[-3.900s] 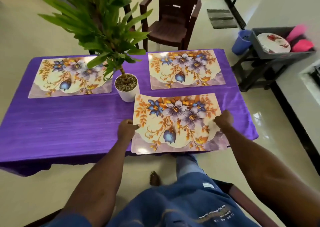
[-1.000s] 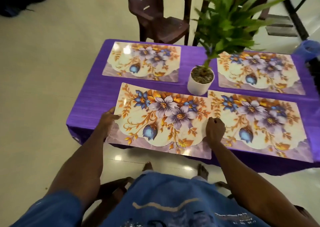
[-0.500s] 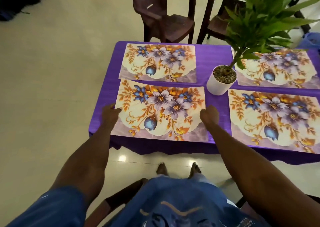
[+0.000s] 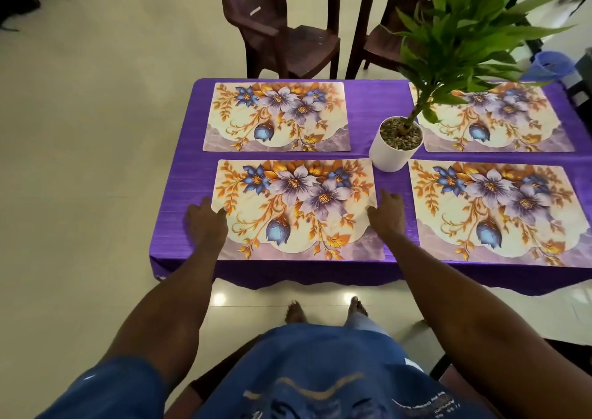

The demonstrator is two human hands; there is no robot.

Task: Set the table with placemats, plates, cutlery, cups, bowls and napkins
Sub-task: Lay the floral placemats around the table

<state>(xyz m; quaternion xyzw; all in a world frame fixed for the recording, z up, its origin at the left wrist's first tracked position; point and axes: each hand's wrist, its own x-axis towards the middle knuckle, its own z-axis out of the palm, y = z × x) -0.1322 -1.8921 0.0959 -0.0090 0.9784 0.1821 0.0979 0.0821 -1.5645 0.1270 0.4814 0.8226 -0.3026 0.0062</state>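
Hands flat and relaxed, left hand (image 4: 205,221) and right hand (image 4: 386,213) flank the near-left placemat (image 4: 298,208) on the purple tablecloth (image 4: 189,175): floral, long axis left-right, scalloped edge nearest. Three matching mats lie beyond and beside.

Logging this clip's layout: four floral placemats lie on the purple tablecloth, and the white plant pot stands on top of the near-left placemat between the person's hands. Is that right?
Not quite. In the head view the white plant pot stands on the purple tablecloth, in the gap between the four floral placemats, not on the near-left placemat. The left hand and right hand do flank that placemat.
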